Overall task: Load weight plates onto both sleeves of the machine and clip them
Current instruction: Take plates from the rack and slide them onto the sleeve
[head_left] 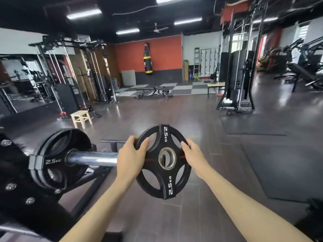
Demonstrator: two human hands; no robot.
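A black 2.5 kg weight plate with a steel-ringed centre hole hangs in the air at the middle of the view, face toward me. My left hand grips its upper left rim and my right hand grips its upper right rim. The chrome sleeve of the machine runs from the left and ends behind my left hand, just left of the held plate. A black 2.5 kg loaded plate sits at the sleeve's inner end. No clip is visible.
The machine's black frame with bolts fills the lower left. A small wooden stool stands on the dark floor beyond it. A bench, cable racks and rubber mats lie farther off.
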